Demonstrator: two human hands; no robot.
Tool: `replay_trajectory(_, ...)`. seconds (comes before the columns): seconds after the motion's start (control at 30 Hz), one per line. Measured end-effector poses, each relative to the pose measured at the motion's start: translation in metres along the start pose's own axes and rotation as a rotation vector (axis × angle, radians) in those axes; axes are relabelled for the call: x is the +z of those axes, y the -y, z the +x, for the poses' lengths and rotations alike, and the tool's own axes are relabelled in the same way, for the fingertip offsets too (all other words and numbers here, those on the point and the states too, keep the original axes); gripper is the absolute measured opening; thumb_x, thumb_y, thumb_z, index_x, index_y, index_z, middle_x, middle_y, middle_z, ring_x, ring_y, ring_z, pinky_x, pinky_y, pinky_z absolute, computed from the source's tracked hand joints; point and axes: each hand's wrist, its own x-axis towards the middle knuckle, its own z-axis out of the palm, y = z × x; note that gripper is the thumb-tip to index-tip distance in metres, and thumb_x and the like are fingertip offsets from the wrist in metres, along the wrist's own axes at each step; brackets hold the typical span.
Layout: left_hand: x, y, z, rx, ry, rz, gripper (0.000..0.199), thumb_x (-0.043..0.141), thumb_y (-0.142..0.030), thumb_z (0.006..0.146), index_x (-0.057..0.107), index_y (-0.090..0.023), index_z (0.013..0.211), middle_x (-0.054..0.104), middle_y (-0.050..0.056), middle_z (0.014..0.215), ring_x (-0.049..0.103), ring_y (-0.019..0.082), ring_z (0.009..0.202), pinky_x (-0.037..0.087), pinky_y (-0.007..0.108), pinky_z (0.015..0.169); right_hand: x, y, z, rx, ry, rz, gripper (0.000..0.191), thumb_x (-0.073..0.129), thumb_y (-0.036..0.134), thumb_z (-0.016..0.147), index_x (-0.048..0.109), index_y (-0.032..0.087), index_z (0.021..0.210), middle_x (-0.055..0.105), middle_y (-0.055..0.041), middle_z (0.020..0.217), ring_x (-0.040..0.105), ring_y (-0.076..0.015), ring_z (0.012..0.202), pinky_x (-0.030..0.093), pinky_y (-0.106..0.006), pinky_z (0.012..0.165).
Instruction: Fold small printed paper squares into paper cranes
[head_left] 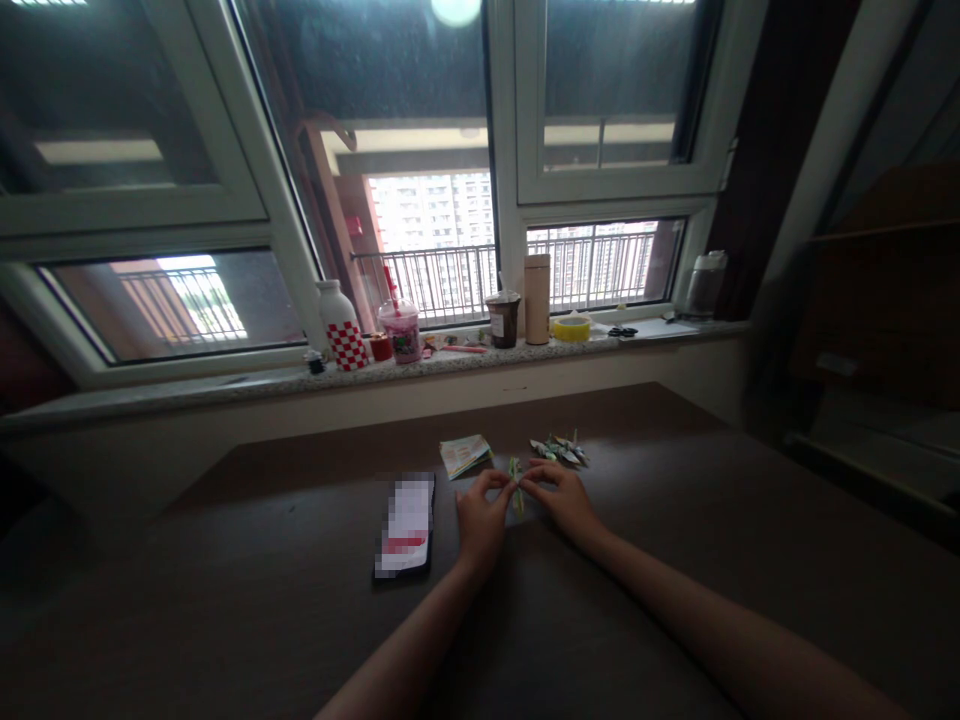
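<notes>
Between my two hands is a small folded piece of patterned paper (516, 470), greenish-yellow and narrow, held above the brown table (300, 630). My left hand (481, 515) pinches it from the left with thumb and fingertips. From the other side, my right hand (559, 492) also pinches it, and the fingertips of both hands nearly meet. A small stack of printed paper sheets (463, 455) lies just beyond my left hand. Behind my right hand sits a loose heap of folded paper pieces (562, 449).
A phone (405, 525) with a lit, blurred screen lies left of my hands. On the windowsill (292, 385) beyond the table stand a white bottle with red checks (343, 330), a pink drink cup (401, 330), a dark cup (503, 320), a tan flask (537, 300) and yellow tape (571, 329).
</notes>
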Motion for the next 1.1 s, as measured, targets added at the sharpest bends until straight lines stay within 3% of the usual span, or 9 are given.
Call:
replay_trajectory(0.47,0.004,0.005,0.002,-0.006,0.012,0.051,0.019,0.059,-0.034,0.081,0.070,-0.019,0.079,0.075,0.004,0.082,0.068,0.022,0.086,0.049,0.037,0.086,0.001,0.004,-0.001,-0.033,-0.032,0.012,0.018,0.070,0.038,0.074,0.072,0.020,0.072,0.072,-0.0111,0.102,0.060,-0.0276,0.112,0.039,-0.043,0.101)
replay_trajectory(0.77,0.006,0.002,0.001,-0.079,-0.023,0.114,0.009,0.058,-0.023,0.078,0.066,-0.020,0.074,0.072,0.003,0.076,0.067,0.021,0.080,0.046,0.034,0.082,0.003,0.009,-0.004,-0.068,-0.042,-0.022,0.010,0.070,0.029,0.073,0.071,0.020,0.069,0.069,-0.0102,0.105,0.060,-0.0266,0.108,0.039,-0.042,0.100)
replay_trajectory(1.1,0.004,0.000,0.002,-0.079,0.002,0.094,0.004,0.060,-0.023,0.077,0.062,-0.020,0.074,0.070,0.003,0.080,0.064,0.022,0.084,0.044,0.033,0.083,0.004,0.005,-0.003,-0.042,-0.054,-0.025,0.007,0.072,0.027,0.069,0.069,0.020,0.067,0.067,-0.0095,0.101,0.059,-0.0274,0.106,0.039,-0.045,0.100)
